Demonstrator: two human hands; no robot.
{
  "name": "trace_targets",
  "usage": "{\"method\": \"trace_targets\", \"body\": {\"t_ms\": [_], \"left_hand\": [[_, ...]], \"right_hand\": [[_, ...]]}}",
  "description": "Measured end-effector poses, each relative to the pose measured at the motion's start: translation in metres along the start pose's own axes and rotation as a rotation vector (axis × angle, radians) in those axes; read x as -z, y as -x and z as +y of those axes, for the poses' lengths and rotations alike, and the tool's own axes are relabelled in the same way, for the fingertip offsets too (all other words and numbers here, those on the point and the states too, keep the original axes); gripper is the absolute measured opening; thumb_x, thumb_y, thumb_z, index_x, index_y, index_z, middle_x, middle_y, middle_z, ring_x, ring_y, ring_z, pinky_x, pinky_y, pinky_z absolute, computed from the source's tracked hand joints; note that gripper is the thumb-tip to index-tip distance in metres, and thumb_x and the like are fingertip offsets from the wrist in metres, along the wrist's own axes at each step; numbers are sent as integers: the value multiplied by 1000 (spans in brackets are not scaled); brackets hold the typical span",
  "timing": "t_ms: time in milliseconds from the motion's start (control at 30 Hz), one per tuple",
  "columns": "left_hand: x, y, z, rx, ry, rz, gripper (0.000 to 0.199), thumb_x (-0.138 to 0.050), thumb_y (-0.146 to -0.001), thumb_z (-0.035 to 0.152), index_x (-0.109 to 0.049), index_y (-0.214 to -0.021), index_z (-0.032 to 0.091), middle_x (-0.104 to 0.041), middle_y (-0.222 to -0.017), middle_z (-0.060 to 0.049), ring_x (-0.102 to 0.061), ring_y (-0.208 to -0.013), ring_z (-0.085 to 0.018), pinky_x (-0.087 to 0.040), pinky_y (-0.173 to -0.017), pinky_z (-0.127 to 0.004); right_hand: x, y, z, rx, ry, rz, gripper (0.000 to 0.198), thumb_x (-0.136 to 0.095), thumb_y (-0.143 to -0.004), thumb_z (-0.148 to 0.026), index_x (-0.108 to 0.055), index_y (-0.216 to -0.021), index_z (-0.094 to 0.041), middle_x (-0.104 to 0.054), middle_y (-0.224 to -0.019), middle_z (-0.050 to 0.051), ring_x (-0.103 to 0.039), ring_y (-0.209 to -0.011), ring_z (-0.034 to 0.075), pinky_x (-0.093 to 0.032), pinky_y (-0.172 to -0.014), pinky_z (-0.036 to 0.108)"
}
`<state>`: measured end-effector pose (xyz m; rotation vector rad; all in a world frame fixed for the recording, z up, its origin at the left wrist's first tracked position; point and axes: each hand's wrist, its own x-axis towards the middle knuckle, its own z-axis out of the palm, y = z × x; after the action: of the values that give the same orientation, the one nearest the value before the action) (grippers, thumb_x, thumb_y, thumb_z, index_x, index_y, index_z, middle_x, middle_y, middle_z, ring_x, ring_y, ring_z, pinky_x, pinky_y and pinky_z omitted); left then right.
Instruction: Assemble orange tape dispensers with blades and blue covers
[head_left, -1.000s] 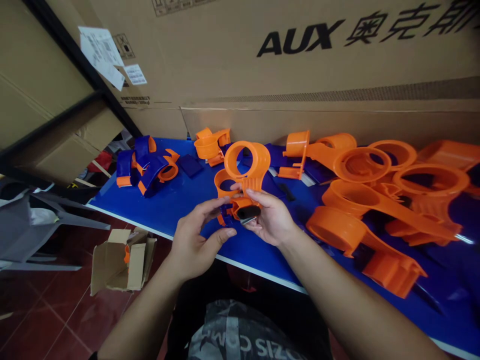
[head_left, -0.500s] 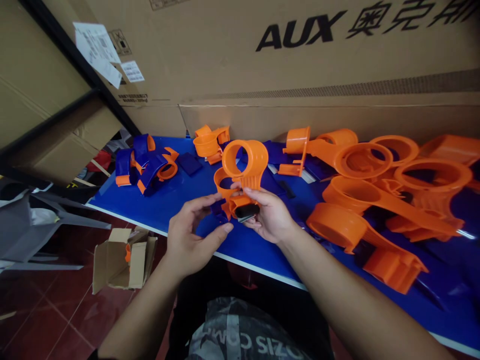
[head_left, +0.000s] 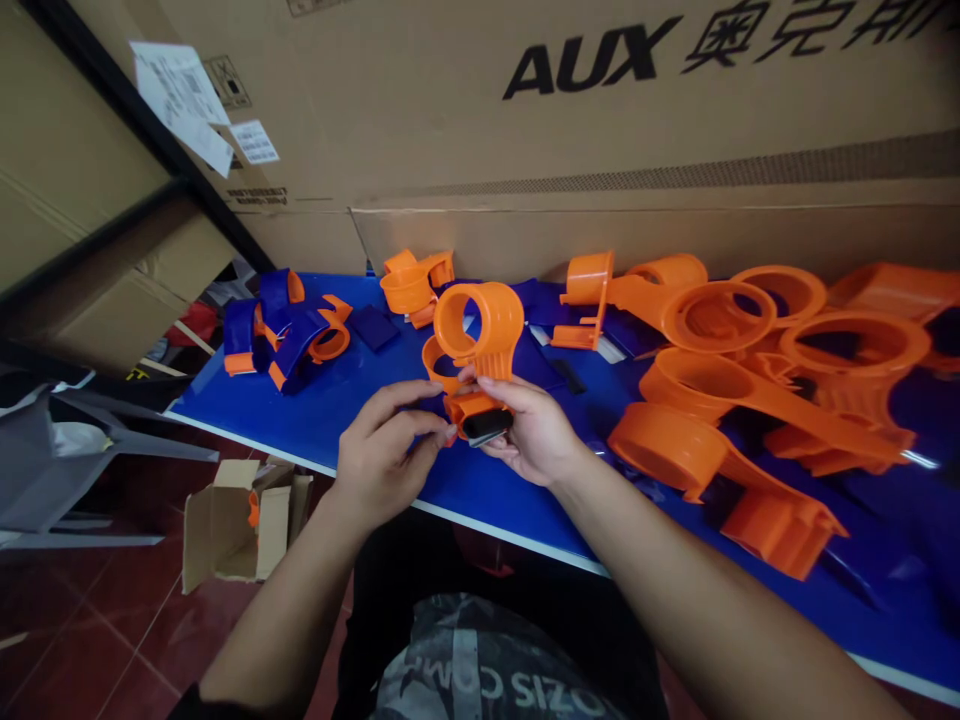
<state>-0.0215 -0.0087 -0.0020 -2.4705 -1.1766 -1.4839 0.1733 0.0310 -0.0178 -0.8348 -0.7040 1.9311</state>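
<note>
An orange plastic tape dispenser (head_left: 489, 312) is held above the front part of the blue table (head_left: 315, 425), its ring upward and its lower end towards me. My right hand (head_left: 536, 432) is closed round its lower part from the right. A black oval opening or pad (head_left: 487, 424) with a thin grey edge shows at that end. From the left, my left hand (head_left: 386, 445) pinches the dispenser's lower left edge, thumb and fingertips together. A dark blue piece there is mostly hidden behind these fingers. Directly behind stands another orange ring (head_left: 439, 362), partly covered by the held dispenser.
Many orange dispensers (head_left: 675, 450) are heaped on the right. Several blue-and-orange pieces (head_left: 289, 335) lie at the left, and another orange dispenser (head_left: 409, 285) sits at the back. A large cardboard box (head_left: 435, 120) walls the rear. An open carton (head_left: 225, 525) and grey stool (head_left: 75, 460) are at lower left.
My left thumb and fingers have closed together at the dispenser's lower left edge, covering most of the blue piece. My right hand keeps its hold. The view has shifted slightly.
</note>
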Motion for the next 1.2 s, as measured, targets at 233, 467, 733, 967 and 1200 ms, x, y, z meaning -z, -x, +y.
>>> {"method": "trace_targets", "body": {"t_ms": [233,467,733,967,1200], "left_hand": [[-20,11,11,-207,-95,14,48,-67,-93,-1,-67,-139,13,-67,-149,-20,-70,-135,-26,-64,-110,-36],[-38,29,10,-177,119,4,71,-59,-95,-4,-49,-161,20,-59,-159,-16,-62,-144,-29,-55,-122,-54],[-32,21,9,122,288,-20,50,-63,-102,12,-64,-149,29,-53,-165,-11,-59,-147,-27,-56,-120,-50],[-16,8,-1,261,420,-166,37,-73,-99,21,-74,-135,29,-61,-158,-12,-63,-144,-28,-55,-121,-51],[-4,-2,-14,215,404,-247,59,-85,-90,27,-67,-146,32,-72,-145,-9,-69,-136,-27,-60,-116,-45]], "right_hand": [[-3,0,0,8,-71,74,36,-84,-77,-39,-65,-101,-20,-62,-59,-5,-39,-34,6,-18,-31,17],[-6,0,-2,-3,-106,102,34,-84,-77,-39,-63,-93,-18,-68,-68,-2,-41,-34,4,-19,-31,16],[-9,2,1,22,-102,111,35,-83,-77,-35,-61,-102,-21,-66,-65,-5,-40,-33,6,-18,-31,17],[-7,3,2,24,-84,103,33,-81,-80,-37,-60,-99,-21,-60,-58,-6,-40,-33,6,-18,-32,17],[-9,3,2,62,-68,127,31,-81,-81,-37,-61,-98,-20,-56,-54,-7,-40,-32,7,-18,-31,18]]}}
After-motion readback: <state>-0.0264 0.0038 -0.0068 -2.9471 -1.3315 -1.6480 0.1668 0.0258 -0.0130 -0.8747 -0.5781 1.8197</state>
